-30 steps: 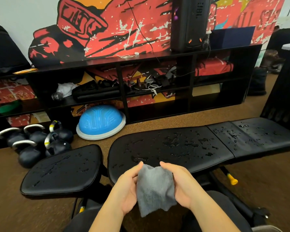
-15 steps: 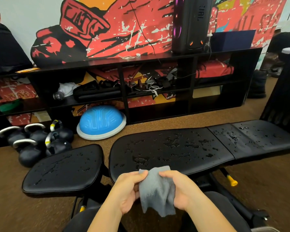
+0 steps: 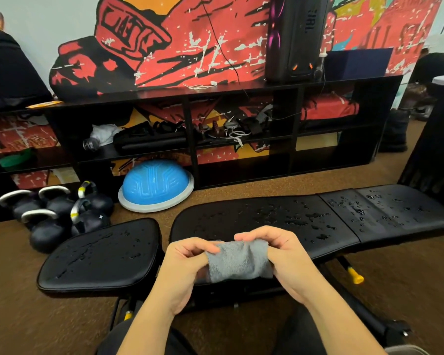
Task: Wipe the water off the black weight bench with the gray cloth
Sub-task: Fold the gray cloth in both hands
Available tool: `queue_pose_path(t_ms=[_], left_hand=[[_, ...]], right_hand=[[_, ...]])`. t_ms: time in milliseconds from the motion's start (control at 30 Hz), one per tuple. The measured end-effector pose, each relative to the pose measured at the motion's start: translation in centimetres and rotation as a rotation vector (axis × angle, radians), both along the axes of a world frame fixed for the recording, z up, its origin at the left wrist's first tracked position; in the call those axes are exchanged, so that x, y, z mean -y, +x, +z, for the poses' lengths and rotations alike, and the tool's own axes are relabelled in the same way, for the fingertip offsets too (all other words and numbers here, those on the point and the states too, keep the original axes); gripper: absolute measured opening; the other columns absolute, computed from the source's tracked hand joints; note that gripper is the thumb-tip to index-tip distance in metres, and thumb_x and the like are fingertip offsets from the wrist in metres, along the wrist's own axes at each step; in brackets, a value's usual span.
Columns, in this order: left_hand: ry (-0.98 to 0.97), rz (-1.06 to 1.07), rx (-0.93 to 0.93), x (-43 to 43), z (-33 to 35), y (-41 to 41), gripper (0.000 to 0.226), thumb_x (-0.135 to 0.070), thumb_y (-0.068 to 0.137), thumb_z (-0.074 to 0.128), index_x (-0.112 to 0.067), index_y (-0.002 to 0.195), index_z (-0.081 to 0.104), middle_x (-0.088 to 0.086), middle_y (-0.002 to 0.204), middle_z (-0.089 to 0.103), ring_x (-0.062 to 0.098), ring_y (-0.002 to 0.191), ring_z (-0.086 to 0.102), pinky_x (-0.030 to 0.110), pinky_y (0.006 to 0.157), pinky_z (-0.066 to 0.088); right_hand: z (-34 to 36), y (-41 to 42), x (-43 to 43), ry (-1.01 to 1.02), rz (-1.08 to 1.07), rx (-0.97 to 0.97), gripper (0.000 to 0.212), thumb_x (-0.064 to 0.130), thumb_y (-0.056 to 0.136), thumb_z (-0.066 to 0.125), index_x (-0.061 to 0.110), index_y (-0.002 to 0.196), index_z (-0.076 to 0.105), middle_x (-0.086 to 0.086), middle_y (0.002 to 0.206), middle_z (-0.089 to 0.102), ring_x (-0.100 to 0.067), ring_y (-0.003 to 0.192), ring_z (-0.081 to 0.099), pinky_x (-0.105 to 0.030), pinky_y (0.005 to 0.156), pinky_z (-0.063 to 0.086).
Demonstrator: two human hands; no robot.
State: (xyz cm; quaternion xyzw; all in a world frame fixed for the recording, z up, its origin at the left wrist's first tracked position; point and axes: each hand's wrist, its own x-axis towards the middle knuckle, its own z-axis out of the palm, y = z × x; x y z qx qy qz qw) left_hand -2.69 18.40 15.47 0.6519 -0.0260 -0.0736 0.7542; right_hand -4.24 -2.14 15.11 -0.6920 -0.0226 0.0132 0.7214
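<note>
item: black weight bench [image 3: 267, 226]. padded, glossy black upholstery on a black frame; set flat and running left to right across the view. a separate seat pad [image 3: 100, 254] sits at the left end, split by a narrow gap from the long back pad, which carries a cross seam toward the right end. state: wet. water [image 3: 315, 216] lies in scattered drops and small puddles, thickest on the middle and right of the back pad, with thin streaks on the seat pad.

item: gray cloth [image 3: 239, 262]. small, soft, bunched. held in front of the back pad's near edge, pinched at its top by left hand [image 3: 185, 267] and right hand [image 3: 285, 254], lower edge hanging.
</note>
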Motion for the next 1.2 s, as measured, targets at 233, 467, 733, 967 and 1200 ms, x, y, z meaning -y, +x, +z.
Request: queue_pose_path(t_ms=[233, 467, 733, 967, 1200], left_hand=[[-0.079, -0.044, -0.131, -0.7, 0.3, 0.1, 0.020, 0.011, 0.092, 0.057, -0.003, 0.084, 0.069, 0.016, 0.084, 0.073, 0.019, 0.067, 0.068, 0.029, 0.051, 0.054], [-0.270, -0.072, -0.239, -0.7, -0.2, -0.1, 0.016, 0.007, 0.092, 0.057, -0.004, 0.094, 0.067, 0.016, 0.087, 0.071, 0.017, 0.063, 0.066, 0.026, 0.049, 0.057], [-0.401, -0.051, -0.348, -0.5, -1.8, 0.3, 0.012, -0.011, 0.082, 0.070, -0.012, 0.090, 0.079, 0.016, 0.094, 0.063, 0.020, 0.075, 0.055, 0.024, 0.052, 0.053], [-0.472, -0.055, -0.441, 1.8, -1.7, -0.9, 0.048, -0.045, 0.102, 0.047, -0.009, 0.128, 0.066, 0.014, 0.126, 0.071, 0.033, 0.122, 0.063, 0.053, 0.107, 0.045], [0.110, 0.141, -0.083, 2.1, -2.1, -1.1, 0.026, -0.032, 0.104, 0.054, -0.020, 0.100, 0.076, -0.008, 0.100, 0.076, 0.007, 0.094, 0.071, 0.040, 0.090, 0.054]], right_hand=[[0.1, 0.1, -0.1, -0.024, -0.052, -0.039, 0.036, -0.003, 0.093, 0.063, 0.028, 0.104, 0.076, -0.005, 0.104, 0.078, -0.029, 0.102, 0.072, -0.058, 0.091, 0.055], [0.3, 0.2, 0.2, -0.016, -0.060, -0.117, 0.028, 0.003, 0.098, 0.058, 0.019, 0.098, 0.081, -0.018, 0.103, 0.075, -0.033, 0.100, 0.068, -0.050, 0.082, 0.052], [0.4, -0.4, -1.0, 0.162, -0.024, -0.266, 0.031, 0.019, 0.104, 0.050, 0.006, 0.103, 0.078, -0.011, 0.096, 0.075, -0.018, 0.081, 0.070, -0.030, 0.062, 0.050], [-0.4, -0.2, -2.4, 0.486, -0.119, -0.512, 0.033, 0.030, 0.101, 0.053, 0.009, 0.116, 0.073, -0.014, 0.119, 0.073, -0.027, 0.107, 0.067, -0.040, 0.090, 0.051], [-0.8, -0.4, -2.3, 0.544, -0.020, -0.470, 0.055, 0.053, 0.099, 0.041, 0.014, 0.118, 0.075, -0.015, 0.122, 0.071, -0.036, 0.117, 0.066, -0.056, 0.108, 0.043]])
